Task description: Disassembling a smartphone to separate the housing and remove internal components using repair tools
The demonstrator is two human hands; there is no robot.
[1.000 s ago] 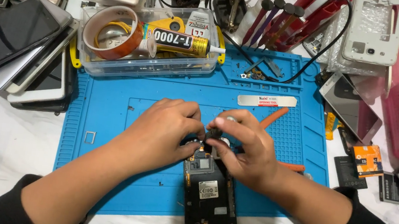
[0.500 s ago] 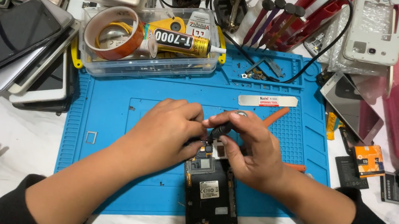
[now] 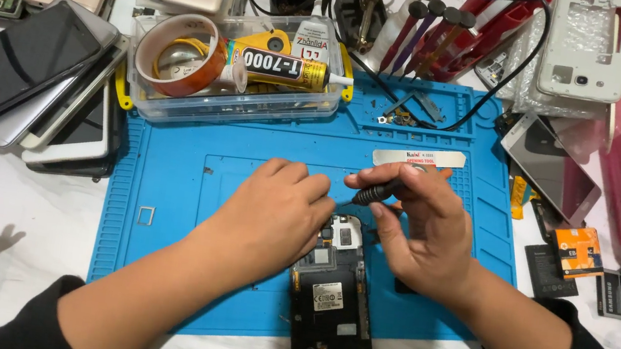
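Opened phone (image 3: 331, 307) under left hand (image 3: 272, 218) grip, right hand (image 3: 420, 230) pinching dark tool (image 3: 377, 193), tip seemingly just above.

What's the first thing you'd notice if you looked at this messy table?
The bright blue mat fills the middle of the table, and on it lies an opened black phone with its insides showing. The left hand steadies the phone's top while the right hand holds a dark screwdriver over it. Behind them, a clear box holds an orange tape roll and a yellow glue tube.
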